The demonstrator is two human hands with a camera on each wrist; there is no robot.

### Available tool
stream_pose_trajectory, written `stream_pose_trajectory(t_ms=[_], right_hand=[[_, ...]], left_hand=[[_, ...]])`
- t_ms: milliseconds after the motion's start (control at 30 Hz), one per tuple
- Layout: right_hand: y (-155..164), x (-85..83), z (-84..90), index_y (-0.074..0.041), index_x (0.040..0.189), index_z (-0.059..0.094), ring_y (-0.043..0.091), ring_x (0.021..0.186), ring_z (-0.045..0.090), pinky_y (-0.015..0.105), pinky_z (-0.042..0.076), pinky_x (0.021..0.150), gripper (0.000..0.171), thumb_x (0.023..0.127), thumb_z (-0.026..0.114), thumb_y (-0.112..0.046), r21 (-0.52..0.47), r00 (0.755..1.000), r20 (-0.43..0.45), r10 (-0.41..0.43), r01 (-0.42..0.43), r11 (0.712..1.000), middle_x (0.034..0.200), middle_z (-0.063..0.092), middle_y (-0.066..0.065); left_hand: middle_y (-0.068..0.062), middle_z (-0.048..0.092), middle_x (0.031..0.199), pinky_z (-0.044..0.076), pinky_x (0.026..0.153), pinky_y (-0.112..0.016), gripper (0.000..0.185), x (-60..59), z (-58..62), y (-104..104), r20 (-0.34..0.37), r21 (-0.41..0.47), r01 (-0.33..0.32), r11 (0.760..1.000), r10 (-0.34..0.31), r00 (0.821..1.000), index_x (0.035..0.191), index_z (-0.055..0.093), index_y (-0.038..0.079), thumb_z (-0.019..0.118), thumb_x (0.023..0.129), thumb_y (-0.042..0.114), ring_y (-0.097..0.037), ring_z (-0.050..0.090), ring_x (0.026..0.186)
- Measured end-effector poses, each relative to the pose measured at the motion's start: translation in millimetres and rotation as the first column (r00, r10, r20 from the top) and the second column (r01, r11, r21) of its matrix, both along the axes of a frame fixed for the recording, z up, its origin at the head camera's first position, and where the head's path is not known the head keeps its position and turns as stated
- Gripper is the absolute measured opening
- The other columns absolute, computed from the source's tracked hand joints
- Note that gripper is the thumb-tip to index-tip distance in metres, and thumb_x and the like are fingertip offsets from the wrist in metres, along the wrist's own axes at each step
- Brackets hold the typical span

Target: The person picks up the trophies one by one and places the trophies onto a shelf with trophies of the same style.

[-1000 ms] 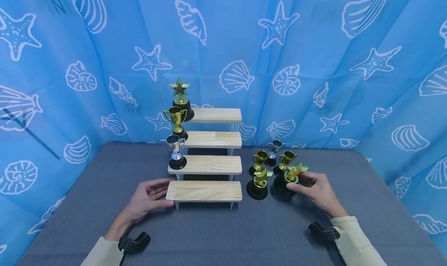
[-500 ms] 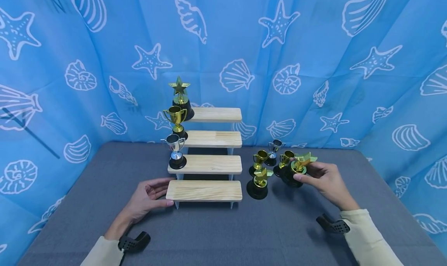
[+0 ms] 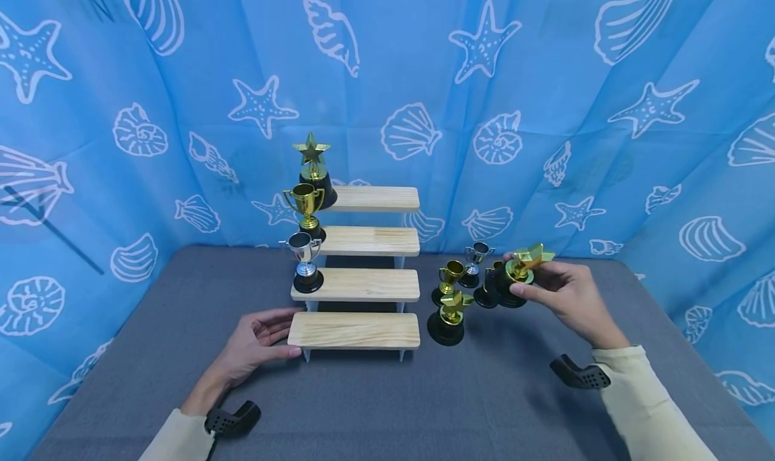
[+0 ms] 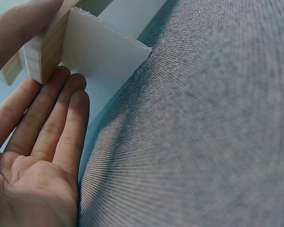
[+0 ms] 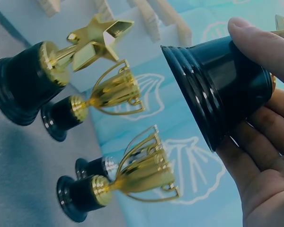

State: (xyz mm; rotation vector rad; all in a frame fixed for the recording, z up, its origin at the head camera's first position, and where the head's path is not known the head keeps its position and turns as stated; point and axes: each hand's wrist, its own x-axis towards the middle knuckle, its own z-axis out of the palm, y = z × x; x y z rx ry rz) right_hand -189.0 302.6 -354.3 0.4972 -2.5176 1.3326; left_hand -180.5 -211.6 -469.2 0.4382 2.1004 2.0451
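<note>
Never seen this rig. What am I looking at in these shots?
No robot: the left grip and right grip are a person's bare hands. The wide picture comes from a head-worn camera looking forward and down; the two close-ups come from cameras on each wrist.

On the gray table is a four-step wooden stand. At its left, from the top: a star trophy, a gold cup, a silver cup. Right of it are a second star trophy, a second gold cup, a third gold cup and a second silver cup. A blue curtain hangs behind.

The left grip holds the stand by its bottom step's left end. The right grip holds a third star trophy, apparently lifted off the table.
</note>
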Motion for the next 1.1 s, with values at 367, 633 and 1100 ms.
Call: stream_pose_trajectory(t_ms=[367,633,1100], right_hand=[[-14.6,-9.4,20.6,-0.003,0.135,0.065,0.005,0.109,0.067,0.016,0.057,0.087,0.043,0.093,0.075,-0.01,-0.013,0.998,-0.021,0.064,-0.064,0.998,0.129,0.069,0.009],[-29.2,-17.4,35.2,-0.002,0.132,0.066,0.008,0.108,0.068,0.019,0.059,0.085,0.041,0.093,0.075,-0.009,-0.049,0.996,-0.031,0.089,-0.09,0.995,0.128,0.069,0.01],[-43.0,-43.8,53.4,-0.003,0.135,0.064,0.013,0.119,0.064,0.02,0.054,0.097,0.043,0.094,0.074,-0.01,-0.128,0.989,-0.04,0.145,-0.149,0.981,0.131,0.068,0.01]], left_hand=[[-0.034,0.05,0.142,0.052,0.103,-0.028,0.074,1.0,2.1,0.7,0.005,0.001,0.002,1.0,-0.002,1.0,0.141,0.045,-0.015,0.082,0.078,-0.007,-0.012,0.063,0.118],[-0.035,0.05,0.141,0.052,0.103,-0.027,0.074,1.3,1.8,0.5,-0.005,0.004,0.007,1.0,-0.007,1.0,0.141,0.045,-0.016,0.082,0.078,-0.007,-0.012,0.063,0.118],[-0.034,0.05,0.142,0.052,0.103,-0.028,0.073,0.4,1.1,0.2,0.011,0.002,0.002,1.0,-0.002,1.0,0.141,0.045,-0.015,0.081,0.078,-0.006,-0.014,0.063,0.119]])
